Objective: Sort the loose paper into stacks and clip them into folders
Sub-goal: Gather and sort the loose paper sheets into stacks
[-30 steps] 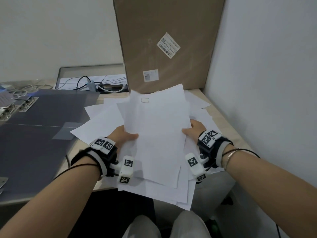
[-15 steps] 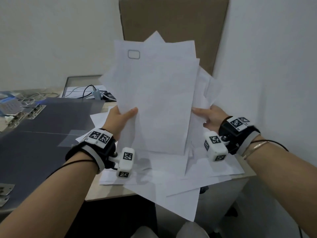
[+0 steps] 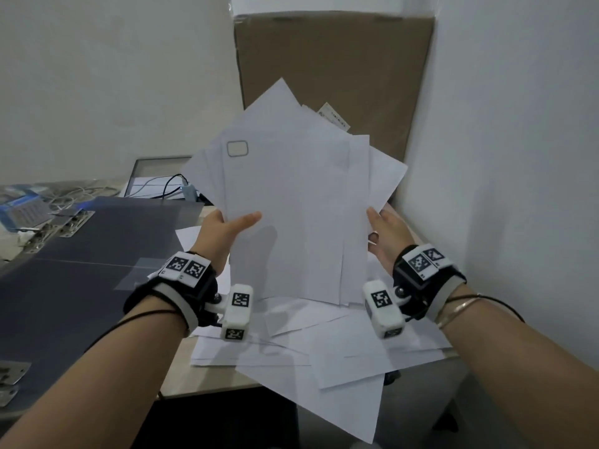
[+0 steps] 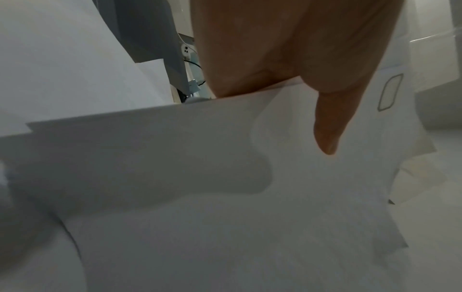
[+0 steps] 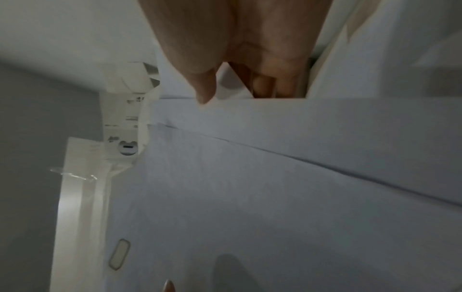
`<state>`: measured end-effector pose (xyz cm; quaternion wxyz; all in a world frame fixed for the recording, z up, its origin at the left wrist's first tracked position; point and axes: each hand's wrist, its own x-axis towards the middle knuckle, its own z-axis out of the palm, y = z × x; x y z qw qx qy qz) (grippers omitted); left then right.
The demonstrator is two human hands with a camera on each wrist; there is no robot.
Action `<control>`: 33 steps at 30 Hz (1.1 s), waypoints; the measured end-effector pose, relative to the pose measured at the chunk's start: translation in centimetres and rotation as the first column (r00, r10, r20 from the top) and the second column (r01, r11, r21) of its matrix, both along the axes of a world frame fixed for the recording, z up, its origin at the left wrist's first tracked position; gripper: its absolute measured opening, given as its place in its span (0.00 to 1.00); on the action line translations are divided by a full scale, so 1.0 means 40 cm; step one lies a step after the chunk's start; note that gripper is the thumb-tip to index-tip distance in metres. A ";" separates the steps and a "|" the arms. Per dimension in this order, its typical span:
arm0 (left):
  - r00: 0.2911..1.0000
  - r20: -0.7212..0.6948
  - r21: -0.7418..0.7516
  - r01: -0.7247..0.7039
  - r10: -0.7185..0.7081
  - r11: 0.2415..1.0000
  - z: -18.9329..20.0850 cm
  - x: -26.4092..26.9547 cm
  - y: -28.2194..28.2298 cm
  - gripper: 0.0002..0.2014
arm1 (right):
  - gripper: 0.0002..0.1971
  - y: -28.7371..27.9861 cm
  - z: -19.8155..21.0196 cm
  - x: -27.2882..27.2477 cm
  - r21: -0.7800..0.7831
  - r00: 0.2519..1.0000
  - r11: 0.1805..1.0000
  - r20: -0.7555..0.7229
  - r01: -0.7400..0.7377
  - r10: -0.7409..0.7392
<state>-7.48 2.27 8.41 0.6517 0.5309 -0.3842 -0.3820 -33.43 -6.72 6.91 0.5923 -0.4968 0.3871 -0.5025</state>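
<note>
Early stage of sorting. A fanned bundle of sheets is held upright above the tabletop, in front of a cardboard box leaning in the corner. The left hand pinches the bundle's left edge, thumb laid across the front sheet and the fingers hidden behind it; the left wrist view confirms the thumb pressed on the paper. The right hand steadies the right edge with its thumb at the edge and the fingers behind the sheets, loosely extended as far as the right wrist view shows. The sheets are uneven, with corners projecting at the top and right, so no squared stack exists yet. More loose paper lies scattered beneath, some of it overhanging the near edge of the tabletop. Dark folders lie flat to the left with metal clips at their far side; nothing appears clipped in. Judged remaining: squaring this bundle, gathering the rest, and all clipping. Compared with one second ago, the bundle has been raised from nearly flat on the pile to a steep, almost vertical attitude; over the last half second both hands have kept their places at its edges.
</note>
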 end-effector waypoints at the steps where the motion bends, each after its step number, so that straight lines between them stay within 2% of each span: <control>1: 1.000 -0.012 0.001 0.010 -0.010 1.000 -0.002 0.000 -0.001 0.20 | 0.08 0.001 -0.017 0.003 0.023 1.000 1.000 -0.003 0.021 -0.021; 6: 0.996 -0.021 0.026 0.088 -0.087 0.996 -0.017 0.001 -0.004 0.14 | 0.07 0.022 -0.075 -0.007 0.046 1.000 0.999 -0.011 -0.022 0.023; 9: 0.998 0.041 0.057 0.042 -0.045 0.997 -0.029 0.005 -0.009 0.09 | 0.09 0.018 -0.076 -0.027 0.066 0.994 0.992 -0.027 -0.104 0.106; 12: 0.994 0.108 0.044 -0.011 0.006 0.999 -0.025 0.007 -0.011 0.11 | 0.07 0.008 -0.032 -0.038 0.029 0.985 0.992 -0.111 -0.126 0.129; 15: 0.989 0.142 0.004 0.029 -0.029 1.000 0.001 0.003 -0.008 0.13 | 0.11 -0.010 0.042 -0.033 -0.052 0.986 0.991 -0.121 -0.123 0.116; 20: 0.991 0.096 -0.071 0.102 -0.095 0.992 0.061 0.013 -0.007 0.12 | 0.12 -0.033 0.136 -0.005 -0.241 0.994 0.967 -0.087 -0.081 0.061; 22: 0.992 0.080 -0.085 0.108 -0.101 0.991 0.072 0.022 -0.006 0.16 | 0.15 -0.030 0.143 0.006 -0.282 0.997 0.957 -0.056 -0.072 0.058; 23: 0.991 0.086 -0.083 0.114 -0.107 0.990 0.074 0.025 -0.004 0.18 | 0.18 -0.030 0.137 0.011 -0.284 0.996 0.955 -0.049 -0.083 0.072; 26: 0.980 0.139 -0.078 0.152 -0.140 0.985 0.064 0.033 -0.002 0.18 | 0.43 -0.031 0.099 0.024 -0.254 0.991 0.961 -0.099 -0.112 0.090; 27: 0.976 0.158 -0.080 0.163 -0.149 0.983 0.063 0.033 -0.003 0.21 | 0.47 -0.028 0.090 0.029 -0.236 0.990 0.967 -0.125 -0.097 0.069; 30: 0.972 0.191 -0.099 0.160 -0.139 0.982 0.075 0.024 -0.013 0.27 | 0.51 -0.031 0.077 0.044 -0.240 0.979 0.969 -0.205 -0.058 0.007; 33: 0.979 0.169 -0.119 0.132 -0.111 0.984 0.096 0.018 -0.029 0.28 | 0.44 -0.034 0.090 0.058 -0.264 0.977 0.964 -0.210 -0.019 -0.038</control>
